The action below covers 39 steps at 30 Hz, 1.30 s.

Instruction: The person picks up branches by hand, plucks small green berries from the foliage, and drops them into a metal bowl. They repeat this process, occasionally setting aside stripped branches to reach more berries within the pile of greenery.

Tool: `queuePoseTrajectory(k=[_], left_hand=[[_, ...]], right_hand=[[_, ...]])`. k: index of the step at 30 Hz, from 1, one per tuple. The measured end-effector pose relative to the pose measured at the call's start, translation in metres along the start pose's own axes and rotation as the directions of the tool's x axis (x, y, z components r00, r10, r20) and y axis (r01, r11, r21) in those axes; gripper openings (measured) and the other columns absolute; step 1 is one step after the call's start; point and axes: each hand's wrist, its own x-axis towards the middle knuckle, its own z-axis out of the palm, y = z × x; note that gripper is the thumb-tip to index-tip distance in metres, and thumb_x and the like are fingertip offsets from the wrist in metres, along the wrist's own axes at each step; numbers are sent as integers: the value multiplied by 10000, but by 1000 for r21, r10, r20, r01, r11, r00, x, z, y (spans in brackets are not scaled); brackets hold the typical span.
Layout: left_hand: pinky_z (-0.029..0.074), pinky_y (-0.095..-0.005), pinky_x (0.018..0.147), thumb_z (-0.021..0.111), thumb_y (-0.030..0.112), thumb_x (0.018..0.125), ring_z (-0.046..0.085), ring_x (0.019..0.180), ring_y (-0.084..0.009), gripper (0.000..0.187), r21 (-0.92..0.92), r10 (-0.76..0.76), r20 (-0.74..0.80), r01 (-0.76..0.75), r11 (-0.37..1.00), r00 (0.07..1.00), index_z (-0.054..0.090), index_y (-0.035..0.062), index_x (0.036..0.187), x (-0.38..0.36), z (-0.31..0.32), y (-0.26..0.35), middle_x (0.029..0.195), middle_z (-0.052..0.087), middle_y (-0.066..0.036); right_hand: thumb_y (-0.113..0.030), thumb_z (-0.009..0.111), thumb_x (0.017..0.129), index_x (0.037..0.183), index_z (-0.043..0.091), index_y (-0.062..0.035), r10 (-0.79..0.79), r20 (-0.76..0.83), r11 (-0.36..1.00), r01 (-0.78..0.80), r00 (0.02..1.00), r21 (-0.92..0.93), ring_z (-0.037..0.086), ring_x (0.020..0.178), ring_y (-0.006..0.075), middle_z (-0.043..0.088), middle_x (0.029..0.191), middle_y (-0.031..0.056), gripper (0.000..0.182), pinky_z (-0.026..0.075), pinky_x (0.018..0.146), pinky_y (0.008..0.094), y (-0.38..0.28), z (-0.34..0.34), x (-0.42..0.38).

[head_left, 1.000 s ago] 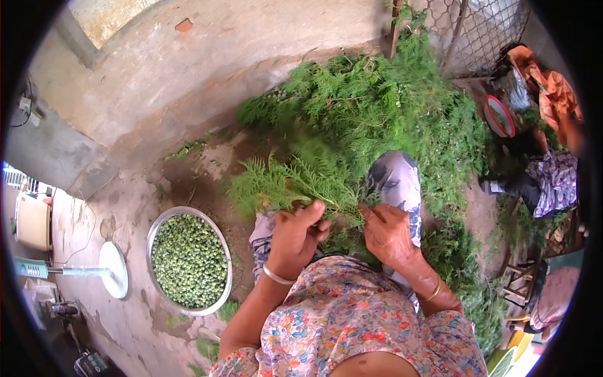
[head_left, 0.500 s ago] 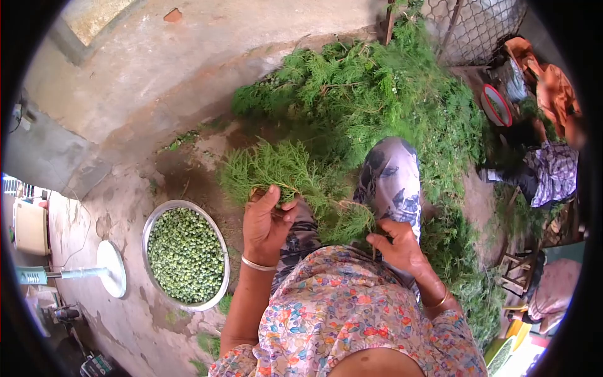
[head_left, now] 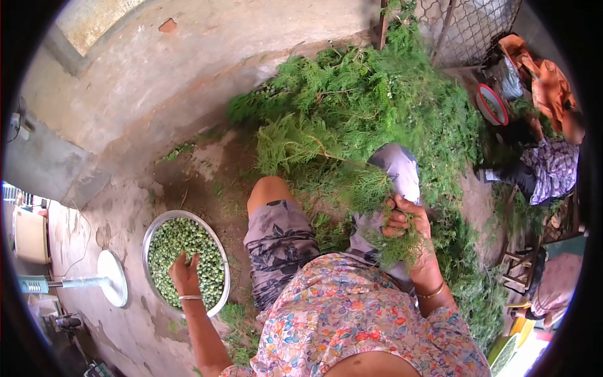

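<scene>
right hand (head_left: 408, 221) is curled round a leafy sprig (head_left: 367, 188) poking out both sides, left hand (head_left: 183, 274) is half open over the green bits (head_left: 173, 234), inside the basin's (head_left: 219, 306) rim, can't tell if it's holding any

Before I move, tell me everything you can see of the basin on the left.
The basin is round and wide, with a smooth silvery rim, apparently metal. It stands upright on the ground, left of the bent left leg. Small, roundish green pieces cover its bottom. The left hand is over them, fingers spread; I cannot tell whether it touches them. Most of the outer wall is hidden.
</scene>
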Motion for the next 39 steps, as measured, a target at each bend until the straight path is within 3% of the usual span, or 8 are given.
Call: queuePoseTrajectory(k=[4,10,15,21,23,25,29,39], left_hand=[[536,-399,619,566,258,870,465,1110,-307,409,-446,-398,74,388,807,914,565,-13,1177,-15,17,-104,1428,86,-187],[480,-317,402,580,62,804,543,456,-221,145,-867,-605,381,498,30,699,500,-45,747,-4,31,-11,594,558,-127],[513,-295,504,559,41,817,599,589,-238,117,-850,-412,447,521,81,794,555,-68,857,24,56,62,739,603,-141],[503,-273,515,564,56,824,607,637,-210,139,-852,-308,457,510,120,835,543,-62,893,67,61,156,742,600,-125],[493,-266,507,567,68,828,600,623,-193,157,-853,-255,414,470,226,874,536,-63,908,79,74,166,734,594,-112],[468,-255,480,574,76,827,586,584,-173,163,-849,-236,415,467,246,879,540,-61,907,84,80,183,727,590,-93],[391,-229,442,573,40,820,522,523,-115,106,-759,-274,439,517,396,855,576,-58,861,94,99,205,680,562,-41],[449,-293,535,633,56,753,556,599,-162,181,-640,370,109,-220,736,923,627,-87,863,130,156,275,722,618,-87]], right_hand=[[-236,619,841,853,575,-30,-86,-55,985,76,995,-157,417,464,66,480,581,-25,211,309,409,223,1,-3,1],[-237,638,840,795,626,-1,-298,101,844,312,949,-436,405,448,66,559,616,25,240,266,406,220,-24,-6,2],[-184,622,824,810,618,-65,-509,-226,854,457,830,-247,402,455,97,490,579,-3,120,319,411,247,-74,-35,-23],[-163,614,830,950,626,-10,-758,-637,581,590,140,-561,528,602,164,580,765,55,195,442,548,301,-146,-248,-156],[-358,499,898,1128,595,21,-958,188,-109,-331,-217,-937,572,906,246,627,1025,156,453,441,791,323,-141,-323,-238],[-357,519,887,1230,520,24,-918,-202,342,-423,-342,-839,537,1089,343,547,1217,209,513,398,935,405,-145,-317,-281],[-239,663,799,1292,428,45,-963,-128,269,-820,-237,-506,504,1128,396,511,1234,268,616,395,950,421,-113,-363,-265],[-110,597,820,1012,602,72,-894,10,127,273,449,-954,635,809,233,659,913,200,265,507,711,327,-127,-38,27]])
